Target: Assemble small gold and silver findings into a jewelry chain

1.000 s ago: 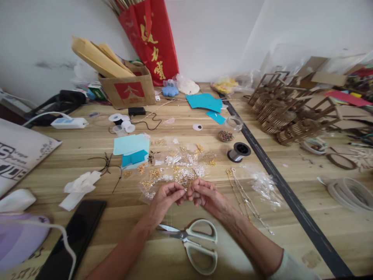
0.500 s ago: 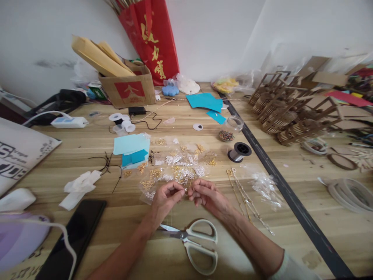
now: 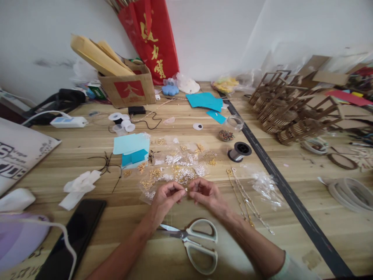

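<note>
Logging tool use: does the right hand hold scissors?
No, the scissors lie on the wooden table, clear of the right hand.

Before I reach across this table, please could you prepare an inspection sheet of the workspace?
Surface: wood-grain tabletop, with a black strip running along its right part.
Things in use: gold and silver jewellery findings at centre; white-handled scissors in front; chains farther right.
Clutter: smartphone, crumpled white tissue, blue paper sheets.
Hands: left hand pinches a tiny pale piece; right hand curled in a pinch close by, contents unclear.
Cables: white cable over the smartphone; black power adapter with cord, farther back.
Surroundings: red bag against the wall; cardboard box holding tan envelopes; brown slatted models at right.
Spills: nothing seen.
</note>
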{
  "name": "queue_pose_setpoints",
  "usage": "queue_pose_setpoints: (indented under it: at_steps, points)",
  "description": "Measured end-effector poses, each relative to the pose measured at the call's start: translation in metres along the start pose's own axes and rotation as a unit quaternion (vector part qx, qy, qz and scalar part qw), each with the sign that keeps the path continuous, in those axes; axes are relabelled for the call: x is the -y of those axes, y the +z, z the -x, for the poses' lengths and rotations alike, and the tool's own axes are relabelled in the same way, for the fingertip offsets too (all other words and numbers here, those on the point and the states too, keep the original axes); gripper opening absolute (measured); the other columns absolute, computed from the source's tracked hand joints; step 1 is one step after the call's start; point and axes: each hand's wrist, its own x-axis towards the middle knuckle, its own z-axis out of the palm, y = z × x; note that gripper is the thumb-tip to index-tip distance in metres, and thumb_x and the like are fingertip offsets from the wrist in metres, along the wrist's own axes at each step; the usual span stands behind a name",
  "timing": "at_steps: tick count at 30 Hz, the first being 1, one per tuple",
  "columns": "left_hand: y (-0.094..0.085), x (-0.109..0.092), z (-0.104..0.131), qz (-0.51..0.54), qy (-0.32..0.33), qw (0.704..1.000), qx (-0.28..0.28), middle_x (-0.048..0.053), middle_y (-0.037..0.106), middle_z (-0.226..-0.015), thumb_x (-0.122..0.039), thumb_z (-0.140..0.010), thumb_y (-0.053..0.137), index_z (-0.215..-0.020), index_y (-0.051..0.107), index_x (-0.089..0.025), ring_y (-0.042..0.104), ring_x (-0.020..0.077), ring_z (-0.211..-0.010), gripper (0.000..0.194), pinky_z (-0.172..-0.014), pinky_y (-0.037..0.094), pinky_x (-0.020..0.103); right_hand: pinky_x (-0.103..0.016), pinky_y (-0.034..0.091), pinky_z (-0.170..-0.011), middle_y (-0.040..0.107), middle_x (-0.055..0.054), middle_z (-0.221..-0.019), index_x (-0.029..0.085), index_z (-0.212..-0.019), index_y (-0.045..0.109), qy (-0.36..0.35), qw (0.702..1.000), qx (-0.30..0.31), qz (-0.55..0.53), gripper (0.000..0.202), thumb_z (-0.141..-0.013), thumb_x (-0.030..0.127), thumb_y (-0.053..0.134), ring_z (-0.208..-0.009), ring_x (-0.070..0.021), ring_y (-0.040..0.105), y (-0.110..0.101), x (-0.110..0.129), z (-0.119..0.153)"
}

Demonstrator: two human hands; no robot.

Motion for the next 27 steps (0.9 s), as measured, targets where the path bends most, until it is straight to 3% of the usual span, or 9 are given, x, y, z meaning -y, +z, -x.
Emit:
queue_pose_setpoints:
  at_steps: [10, 14, 19, 27]
  points:
    - [-0.003, 0.014, -0.003, 0.099, -0.029, 0.994, 0.035, -0.001, 0.061, -0.058, -0.031, -0.072, 0.073, -0.076, 0.065, -0.014, 0.052, 0.0110, -0.055, 0.019, -0.055, 0.040, 0.023, -0.020, 0.041, -0.051, 0.061, 0.000, -0.069, 0.017, -0.077, 0.066, -0.012, 0.999, -0.005, 0.046, 0.020, -0.080, 0.037, 0.070, -0.059, -0.0101, 0.052, 0.001, 0.003, 0.001]
    - [-0.003, 0.013, -0.001, 0.126, -0.044, 0.987, 0.086, 0.002, 0.065, -0.065, -0.033, -0.076, 0.070, -0.076, 0.068, -0.013, 0.053, 0.0105, -0.058, 0.020, -0.058, 0.041, 0.023, -0.020, 0.041, -0.051, 0.064, -0.001, -0.067, 0.017, -0.078, 0.064, 0.006, 1.000, -0.005, 0.025, 0.022, -0.081, 0.039, 0.069, -0.058, -0.0105, 0.054, 0.000, 0.000, 0.000]
    - [-0.004, 0.014, 0.000, 0.113, -0.059, 0.983, 0.129, 0.005, 0.066, -0.070, -0.037, -0.081, 0.066, -0.076, 0.069, -0.012, 0.054, 0.0113, -0.059, 0.025, -0.058, 0.042, 0.024, -0.021, 0.041, -0.051, 0.061, 0.001, -0.062, 0.017, -0.080, 0.063, -0.009, 1.000, 0.009, 0.014, 0.021, -0.083, 0.037, 0.068, -0.056, -0.0105, 0.056, 0.000, -0.002, 0.000]
    - [-0.001, 0.002, 0.001, 0.015, -0.031, 0.994, 0.100, 0.000, 0.057, -0.057, -0.036, -0.080, 0.064, -0.065, 0.064, -0.013, 0.051, 0.0117, -0.058, 0.027, -0.060, 0.040, 0.024, -0.019, 0.039, -0.048, 0.056, 0.002, -0.062, 0.017, -0.076, 0.063, -0.011, 0.999, -0.001, 0.048, 0.022, -0.082, 0.038, 0.068, -0.053, -0.0086, 0.047, 0.000, 0.001, 0.001]
